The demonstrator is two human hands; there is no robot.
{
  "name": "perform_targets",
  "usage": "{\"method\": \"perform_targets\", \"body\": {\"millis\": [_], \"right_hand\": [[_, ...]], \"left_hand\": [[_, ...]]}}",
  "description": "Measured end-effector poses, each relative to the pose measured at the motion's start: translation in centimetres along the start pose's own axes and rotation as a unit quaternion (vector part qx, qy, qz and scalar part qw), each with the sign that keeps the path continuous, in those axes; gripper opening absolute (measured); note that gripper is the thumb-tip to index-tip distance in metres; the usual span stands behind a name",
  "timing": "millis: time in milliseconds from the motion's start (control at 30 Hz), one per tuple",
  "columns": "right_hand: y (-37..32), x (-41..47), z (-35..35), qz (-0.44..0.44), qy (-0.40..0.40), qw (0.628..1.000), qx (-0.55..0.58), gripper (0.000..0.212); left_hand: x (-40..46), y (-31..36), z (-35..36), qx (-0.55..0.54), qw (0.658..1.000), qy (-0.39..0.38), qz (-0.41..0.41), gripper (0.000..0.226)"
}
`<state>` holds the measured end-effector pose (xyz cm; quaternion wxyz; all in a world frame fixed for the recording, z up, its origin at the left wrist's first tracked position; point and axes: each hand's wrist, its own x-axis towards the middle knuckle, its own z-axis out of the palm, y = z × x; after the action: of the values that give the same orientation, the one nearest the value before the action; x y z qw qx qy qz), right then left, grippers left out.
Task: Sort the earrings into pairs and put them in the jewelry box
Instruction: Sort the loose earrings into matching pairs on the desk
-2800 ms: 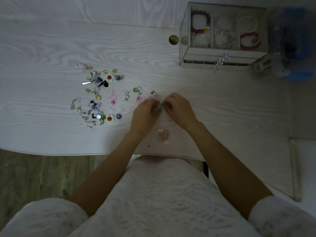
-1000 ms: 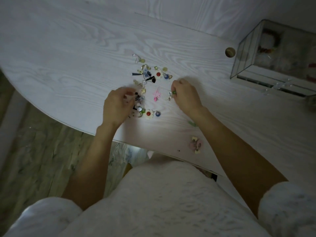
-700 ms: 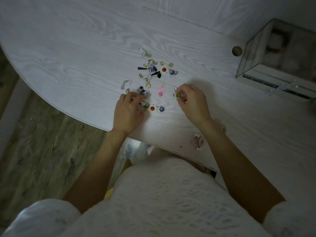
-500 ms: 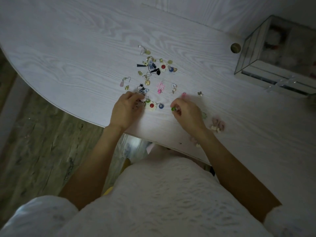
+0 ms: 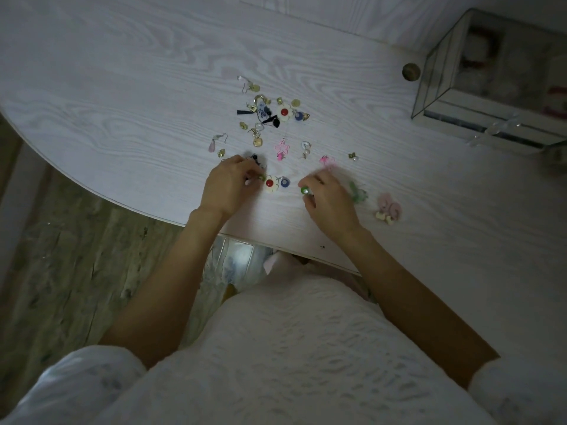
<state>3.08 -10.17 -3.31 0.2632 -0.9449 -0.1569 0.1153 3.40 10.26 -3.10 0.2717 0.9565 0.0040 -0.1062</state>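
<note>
1. A person in a pale knitted top leaned over a white wood-grain bench [image 5: 122,87], both bare forearms reaching across its near edge.
2. The right hand [image 5: 329,200] was pinched shut on a small green earring [image 5: 305,190], held at the fingertips just above the bench.
3. The left hand [image 5: 228,187] lay at the near side of the loose earrings [image 5: 270,118], its fingertips closed on another small green piece [image 5: 261,178]; how firm that grip was could not be told.
4. Between the two hands sat a white flower earring with a red centre [image 5: 270,183] and, just beside it, a blue round one [image 5: 284,182].
5. A matching white flower [image 5: 284,112] lay further back in the scatter, near gold and black pieces.
6. To the right of the right hand lay a blurred green piece [image 5: 357,193] and, beyond it, a pink pair [image 5: 389,208].
7. The glass jewelry box [image 5: 491,78] stood at the far right of the bench, well apart from the earrings, a small round gold disc [image 5: 410,71] just beside its left wall.
</note>
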Motion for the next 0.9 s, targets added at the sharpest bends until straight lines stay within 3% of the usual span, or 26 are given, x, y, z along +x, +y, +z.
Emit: {"method": "perform_targets", "body": {"millis": [167,267,367,567,667,800,900], "right_hand": [[0.0,-0.3,0.0,0.004,0.002,1.0,-0.004,0.017],[0.1,-0.3,0.0,0.01,-0.003,1.0,-0.013,0.017],[0.1,-0.5,-0.1,0.019,-0.009,1.0,-0.02,0.016],[0.2,-1.5,-0.5,0.045,-0.017,0.999,-0.023,0.021],[0.2,-2.6,-0.4,0.062,-0.016,0.998,-0.024,0.021],[0.1,-3.9,-0.3,0.093,-0.026,0.995,0.004,0.029],[0.1,-4.9,-0.2,0.111,-0.029,0.993,0.017,0.033]], "left_hand": [[-0.1,0.1,-0.2,-0.054,0.996,0.063,-0.012,0.014],[-0.7,0.6,-0.5,-0.169,0.978,0.116,-0.044,0.01],[-1.6,1.8,-0.8,-0.251,0.959,0.121,-0.044,0.008],[-4.0,5.0,2.9,-0.143,0.989,0.022,0.039,0.006],[-4.7,5.4,5.2,-0.086,0.995,0.025,0.036,0.009],[-4.8,6.2,6.2,-0.091,0.996,0.019,-0.014,0.029],[-5.1,7.1,6.5,-0.12,0.993,-0.016,0.012,0.041]]}}
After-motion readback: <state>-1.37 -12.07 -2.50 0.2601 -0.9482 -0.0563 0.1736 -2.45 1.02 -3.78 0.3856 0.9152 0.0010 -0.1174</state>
